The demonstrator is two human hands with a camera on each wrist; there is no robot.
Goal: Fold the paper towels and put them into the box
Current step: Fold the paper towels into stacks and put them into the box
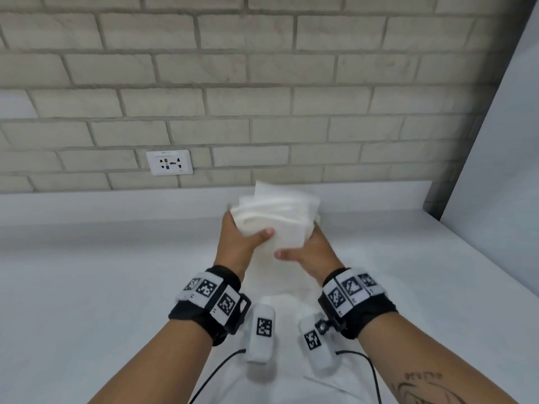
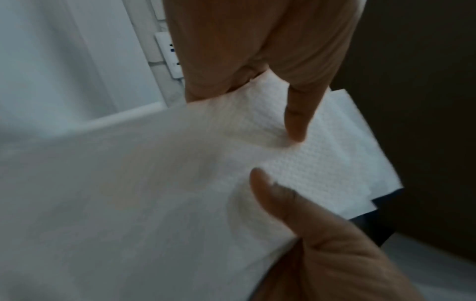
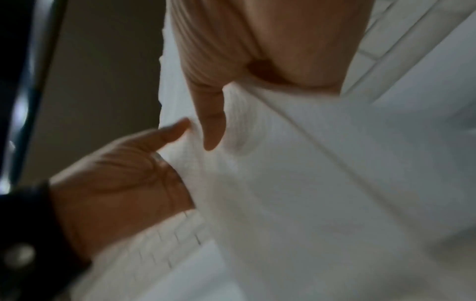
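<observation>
A stack of folded white paper towels (image 1: pixel 277 211) is held up above the white counter (image 1: pixel 87 272), close to the brick wall. My left hand (image 1: pixel 248 228) grips its left side, thumb pressed on the front face. My right hand (image 1: pixel 303 243) grips the right side lower down, thumb on the front. A loose length of towel (image 1: pixel 271 281) trails from the stack toward me. In the left wrist view my left thumb (image 2: pixel 296 122) presses the embossed towel (image 2: pixel 322 163). In the right wrist view my right thumb (image 3: pixel 211 126) pinches the towel (image 3: pixel 283 152). No box shows in any view.
A wall outlet (image 1: pixel 169 162) sits in the brick wall just above the counter's raised back ledge (image 1: pixel 116 199). A white panel (image 1: pixel 495 170) closes off the right side. Black cables (image 1: pixel 215 371) run from my wrist cameras toward me.
</observation>
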